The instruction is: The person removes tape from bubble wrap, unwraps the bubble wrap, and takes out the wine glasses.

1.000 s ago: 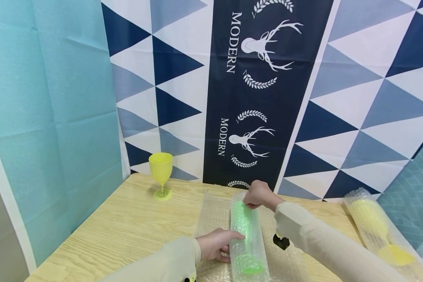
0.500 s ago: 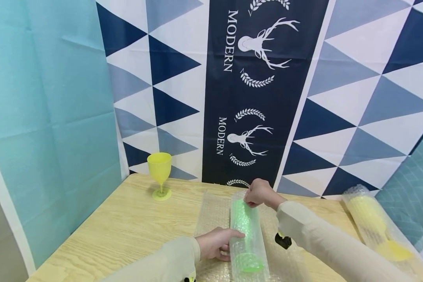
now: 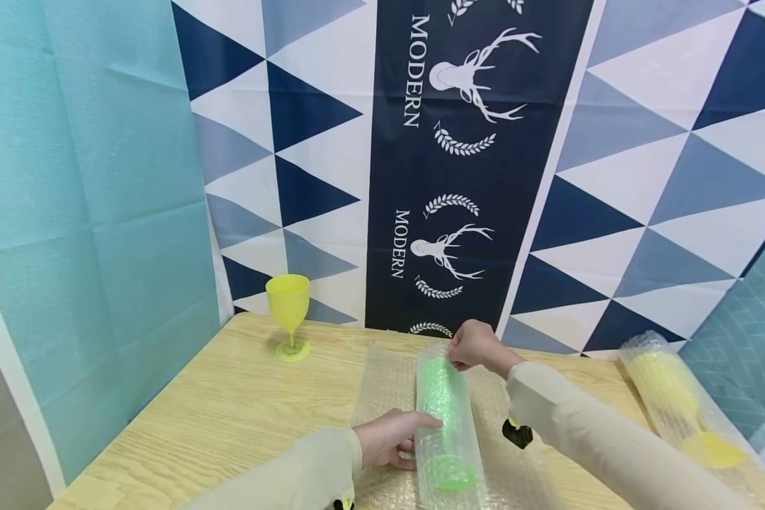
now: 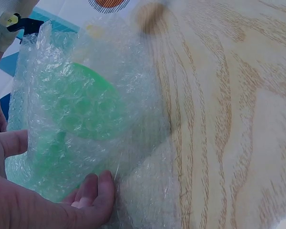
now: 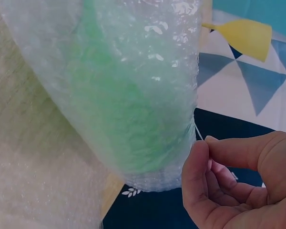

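- Head view: a green goblet [image 3: 443,397] is seen lying on the worktop [image 3: 229,411] inside a roll of bubble wrap [image 3: 474,467], its bowl pointed toward 12 o'clock and its foot toward 6 o'clock
- Flat bubble wrap [image 3: 382,386] is spread beneath the roll and is shown on both sides of it, at 9 and 3 o'clock
- The roll is held from 9 o'clock by the left hand [image 3: 392,438], with the thumb laid on top and the fingers bent against the side
- At the roll's far end, toward 1 o'clock, a thin strand or edge of plastic is pinched between thumb and finger of the right hand [image 3: 474,346]; which of the two it is cannot be told
- The goblet is judged to be covered along its length, while the pinched end seems not yet settled and the flat layer is left unrolled
- Toward 3 o'clock from the roll, a wrapped yellow goblet [image 3: 672,389] is laid on its side, its covering judged to be done
- Toward 10 o'clock, a bare yellow goblet [image 3: 290,312] is stood upright, well apart from both hands, and is left without any covering
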{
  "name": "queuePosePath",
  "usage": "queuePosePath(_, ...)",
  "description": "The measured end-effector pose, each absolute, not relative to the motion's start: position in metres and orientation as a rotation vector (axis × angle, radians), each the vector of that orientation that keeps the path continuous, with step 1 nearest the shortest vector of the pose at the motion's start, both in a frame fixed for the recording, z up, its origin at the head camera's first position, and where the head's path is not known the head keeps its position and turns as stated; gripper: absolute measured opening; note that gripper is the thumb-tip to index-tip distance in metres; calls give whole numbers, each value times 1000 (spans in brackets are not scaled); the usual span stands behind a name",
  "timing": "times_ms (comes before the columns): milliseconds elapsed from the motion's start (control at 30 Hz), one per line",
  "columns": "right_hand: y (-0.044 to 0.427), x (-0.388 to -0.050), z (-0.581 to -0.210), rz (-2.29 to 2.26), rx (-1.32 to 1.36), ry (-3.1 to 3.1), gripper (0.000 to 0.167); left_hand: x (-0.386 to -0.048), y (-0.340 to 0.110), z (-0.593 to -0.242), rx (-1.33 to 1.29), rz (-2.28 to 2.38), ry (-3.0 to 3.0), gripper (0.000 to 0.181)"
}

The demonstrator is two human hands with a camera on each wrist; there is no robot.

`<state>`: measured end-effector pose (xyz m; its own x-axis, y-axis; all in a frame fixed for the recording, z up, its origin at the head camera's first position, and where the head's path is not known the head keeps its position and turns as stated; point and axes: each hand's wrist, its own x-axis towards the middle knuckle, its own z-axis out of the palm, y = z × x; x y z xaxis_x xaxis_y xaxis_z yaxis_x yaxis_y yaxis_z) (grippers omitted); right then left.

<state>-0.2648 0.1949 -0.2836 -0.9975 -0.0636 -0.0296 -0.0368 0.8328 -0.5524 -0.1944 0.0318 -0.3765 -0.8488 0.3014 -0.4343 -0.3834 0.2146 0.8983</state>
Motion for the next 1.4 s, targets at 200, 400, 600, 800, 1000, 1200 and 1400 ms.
queuePosePath(200, 204, -263, -284, -933, -108, 2970, 20, -194, 33, -380, -82, 1723, 1976, 32)
queuePosePath(400, 217, -261, -287, -955, -115, 2968, 15, -194, 34, -384, -65, 1750, 1997, 29)
queuePosePath(600, 238, -259, -291, -956, -63, 2960, 12, -193, 34, -384, -71, 1751, 1996, 30)
queuePosePath(800, 268, -257, -300, -904, -9, 2997, 18, -193, 33, -383, -71, 1748, 1990, 32)
queuePosePath(1000, 294, -253, -310, -916, 13, 2980, 16, -192, 34, -382, -68, 1731, 1994, 30)
queuePosePath(1200, 306, -249, -314, -924, 29, 2988, 13, -192, 33, -382, -63, 1726, 1993, 30)
queuePosePath(1400, 310, -246, -316, -966, 84, 2956, 10, -192, 33, -382, -58, 1725, 1985, 30)
